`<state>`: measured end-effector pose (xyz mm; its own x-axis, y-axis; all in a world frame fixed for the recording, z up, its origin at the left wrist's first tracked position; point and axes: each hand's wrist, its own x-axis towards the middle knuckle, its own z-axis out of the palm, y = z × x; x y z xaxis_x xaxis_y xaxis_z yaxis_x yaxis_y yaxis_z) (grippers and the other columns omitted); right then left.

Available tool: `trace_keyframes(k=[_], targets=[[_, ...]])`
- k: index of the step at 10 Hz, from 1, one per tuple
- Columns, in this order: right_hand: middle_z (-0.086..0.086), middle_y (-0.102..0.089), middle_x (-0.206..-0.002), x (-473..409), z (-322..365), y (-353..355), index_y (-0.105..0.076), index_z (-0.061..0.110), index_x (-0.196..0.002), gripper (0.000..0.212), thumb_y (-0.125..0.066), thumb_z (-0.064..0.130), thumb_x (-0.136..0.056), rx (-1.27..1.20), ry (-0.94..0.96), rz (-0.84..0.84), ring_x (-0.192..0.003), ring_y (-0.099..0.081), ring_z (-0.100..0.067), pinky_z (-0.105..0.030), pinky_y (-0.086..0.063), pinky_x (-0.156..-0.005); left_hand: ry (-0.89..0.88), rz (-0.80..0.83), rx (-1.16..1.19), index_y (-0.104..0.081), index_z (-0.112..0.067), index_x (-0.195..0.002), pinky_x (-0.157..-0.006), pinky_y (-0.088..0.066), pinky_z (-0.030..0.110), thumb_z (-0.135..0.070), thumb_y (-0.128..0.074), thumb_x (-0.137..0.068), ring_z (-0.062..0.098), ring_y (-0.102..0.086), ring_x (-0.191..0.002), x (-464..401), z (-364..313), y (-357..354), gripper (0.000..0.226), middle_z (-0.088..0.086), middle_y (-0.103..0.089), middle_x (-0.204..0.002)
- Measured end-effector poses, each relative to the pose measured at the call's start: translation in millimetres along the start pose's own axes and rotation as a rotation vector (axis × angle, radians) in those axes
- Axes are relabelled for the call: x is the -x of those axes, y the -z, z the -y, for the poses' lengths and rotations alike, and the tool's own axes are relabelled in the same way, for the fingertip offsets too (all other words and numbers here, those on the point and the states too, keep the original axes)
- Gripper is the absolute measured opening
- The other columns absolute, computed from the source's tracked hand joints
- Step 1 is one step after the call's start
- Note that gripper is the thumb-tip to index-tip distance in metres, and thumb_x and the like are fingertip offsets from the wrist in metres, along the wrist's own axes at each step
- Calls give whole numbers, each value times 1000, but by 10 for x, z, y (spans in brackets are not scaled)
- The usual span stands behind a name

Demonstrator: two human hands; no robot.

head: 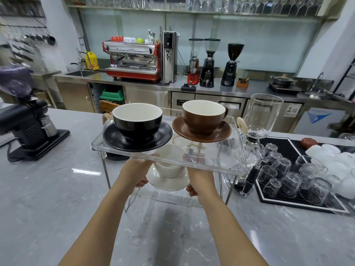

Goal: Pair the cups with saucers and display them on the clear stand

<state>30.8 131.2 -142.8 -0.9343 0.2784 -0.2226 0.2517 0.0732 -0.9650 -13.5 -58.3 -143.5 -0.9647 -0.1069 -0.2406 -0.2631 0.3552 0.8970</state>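
White cup (169,166) on matching white saucer (169,182), glossy, beneath clear stand's (192,160) top tier (black and brown pairs above), gripped at opposite rims by left hand (137,172) and right hand (199,179).

**Bright, even room light with a wide-angle bend**

The room is brightly and evenly lit from overhead. The grey marble bench (57,189) throws back white glare patches, one just left of the clear stand (226,166), and a soft dark shadow lies on it between the two forearms. The stand's edges catch thin highlights. The middle is fairly sharp, while the left edge smears: the hanging tools on the wall (28,37) and the purple-topped grinder (21,104) are blurred. Straight lines bow toward the corners, and the upturned glasses (288,177) at right look stretched.
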Motion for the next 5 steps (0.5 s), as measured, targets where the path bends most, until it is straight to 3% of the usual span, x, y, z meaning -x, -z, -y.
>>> trace_keyframes(k=[1, 2, 3, 4, 5], targets=[[-5, -63, -71, 16, 21, -15, -57, 27, -110, 53, -55, 70, -80, 19, -2, -19, -43, -54, -17, -18, -39, -37, -79, -55, -102, -75, -24, -81, -44, -42, 22, -69, -55, -54, 11, -50, -33, 45, -34, 8, 56, -2, -54, -42], [-7, -66, -78, 29, 35, -18, -56, 28, -110, 48, -54, 67, -82, 15, 15, -20, -42, -54, -18, -18, -38, -37, -183, -99, -295, -70, -18, -78, -48, -49, 26, -68, -43, -55, 13, -53, -36, 50, -45, 35, 61, -2, -58, -42], [-5, -64, -76, 79, 28, -12, -57, 24, -110, 46, -52, 64, -87, 14, 37, -25, -39, -55, -18, -19, -40, -36, -255, -207, -470, -72, -22, -79, -67, -58, 35, -80, -39, -67, 23, -68, -60, 91, -21, 49, 67, 1, -67, -54], [-6, -60, -76, 151, 12, 1, -57, 17, -115, 51, -49, 61, -91, 15, 33, -25, -35, -56, -17, -20, -44, -37, -310, -349, -467, -70, -10, -73, -59, -46, 34, -86, -39, -78, 22, -61, -60, 172, -1, 14, 82, 7, -68, -60], [-6, -60, -90, 216, -1, 28, -54, 15, -124, 54, -45, 59, -93, 34, 20, 3, -33, -58, -15, -20, -46, -39, -324, -408, -513, -48, -6, -55, -54, -42, 35, -88, -30, -82, 26, -54, -53, 263, 9, -3, 89, 9, -54, -52]])
